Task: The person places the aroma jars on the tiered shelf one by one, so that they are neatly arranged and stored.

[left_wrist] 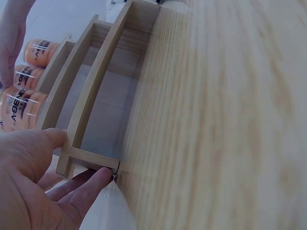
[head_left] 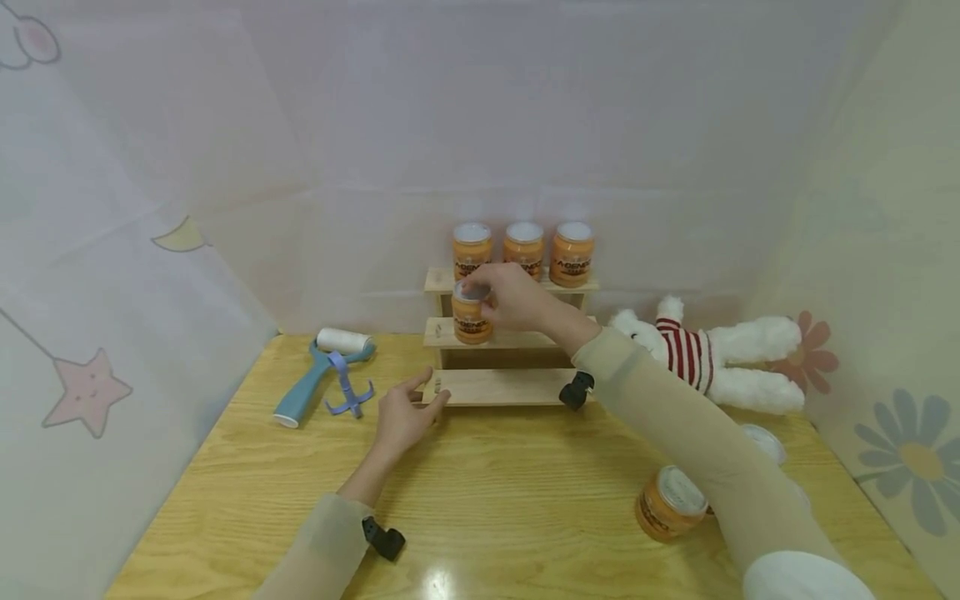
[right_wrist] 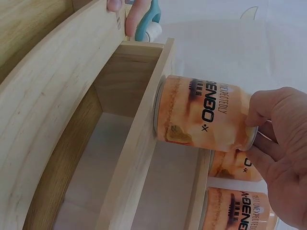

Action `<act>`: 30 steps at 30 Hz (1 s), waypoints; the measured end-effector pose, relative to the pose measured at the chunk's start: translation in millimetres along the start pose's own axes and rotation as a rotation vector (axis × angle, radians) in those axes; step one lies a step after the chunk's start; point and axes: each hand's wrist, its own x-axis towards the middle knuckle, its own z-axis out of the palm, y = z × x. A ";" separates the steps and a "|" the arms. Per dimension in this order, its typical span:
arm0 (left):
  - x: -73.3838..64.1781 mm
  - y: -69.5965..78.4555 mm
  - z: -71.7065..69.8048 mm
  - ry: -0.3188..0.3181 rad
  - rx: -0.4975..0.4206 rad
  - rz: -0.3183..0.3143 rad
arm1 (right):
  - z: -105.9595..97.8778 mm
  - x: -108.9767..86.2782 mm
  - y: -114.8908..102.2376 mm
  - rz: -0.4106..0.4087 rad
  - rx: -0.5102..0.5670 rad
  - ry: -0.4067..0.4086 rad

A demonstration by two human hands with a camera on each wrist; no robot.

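A three-step wooden shelf stands at the back of the table. My left hand holds the left end of its lowest step, and the left wrist view shows thumb and fingers around that end. My right hand pinches the lid end of an orange can from above. That can stands upright at the left of the middle step, its base touching the board. On the top step are three matching cans, a left can, a middle can and a right can.
Another orange can stands at the front right, with a pale lid partly hidden behind my right sleeve. A white plush toy in a striped top lies right of the shelf. Leftward lie a blue-handled roller and a purple hook-like piece.
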 end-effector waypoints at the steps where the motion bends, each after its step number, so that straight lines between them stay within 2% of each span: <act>1: -0.3 -0.6 -0.2 0.000 0.000 -0.001 | 0.6 0.0 0.4 -0.003 -0.003 0.001; 7: -1.4 -2.4 0.9 0.017 0.009 0.003 | 3.0 -0.4 2.2 -0.020 -0.017 0.011; 12: -1.8 -2.5 0.8 0.008 0.005 0.004 | -3.1 -4.7 4.9 -0.036 -0.020 0.006; 22: 0.2 -0.9 -1.7 0.021 0.006 0.009 | -39.5 -26.0 9.4 -0.034 0.022 0.045; 30: 0.9 -3.4 -2.3 0.006 0.004 -0.006 | -64.3 -50.8 16.4 0.013 0.011 0.010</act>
